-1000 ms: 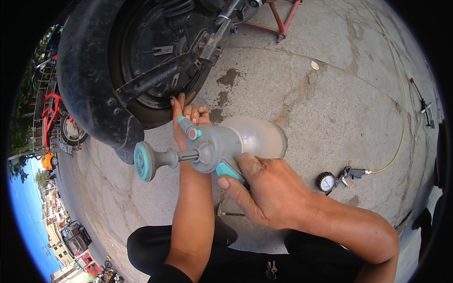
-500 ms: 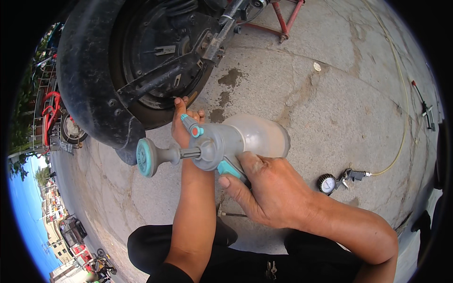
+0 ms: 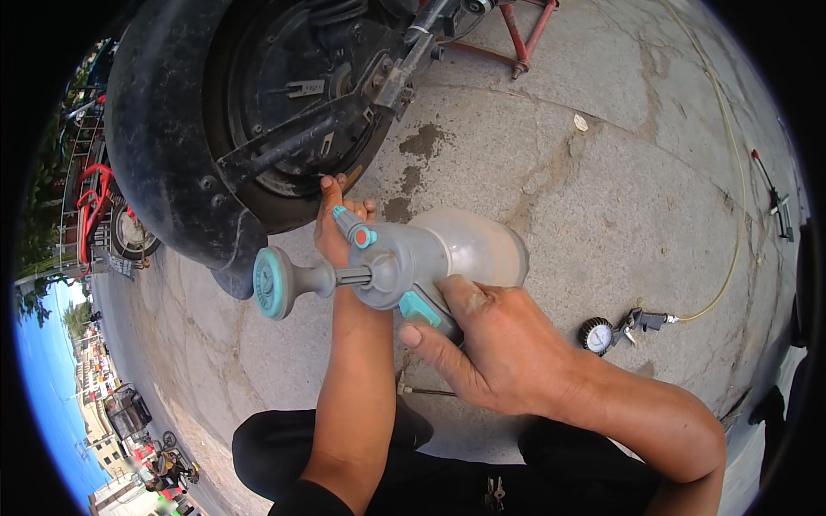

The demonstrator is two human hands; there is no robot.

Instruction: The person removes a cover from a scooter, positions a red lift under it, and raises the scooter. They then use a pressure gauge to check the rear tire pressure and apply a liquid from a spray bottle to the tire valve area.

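Observation:
My right hand (image 3: 508, 344) is wrapped round the handle of a grey pump spray bottle (image 3: 387, 262) with turquoise trim. The bottle is tilted over, its plunger knob to the left and its translucent body to the right. The nozzle points toward the wheel. Beyond the bottle, my left hand (image 3: 334, 225) reaches to the lower edge of the black tyre (image 3: 288, 211), thumb up against it and fingers curled. The sprayer partly covers this hand, and whatever its fingers hold is hidden. Above it are the wheel's dark hub (image 3: 297, 112) and a swingarm.
A black mudguard (image 3: 163, 129) curves round the wheel at left. A red stand (image 3: 520, 43) is at the top. On the cracked concrete lie a tyre inflator gauge (image 3: 595, 335) with a yellowish hose (image 3: 736, 215), a thin rod (image 3: 428, 392) and a red-tipped tool (image 3: 779, 202).
The sprayer's plunger knob has shifted slightly right and down. Both hands keep nearly the same places. In the street at far left, a vehicle with a rider has moved.

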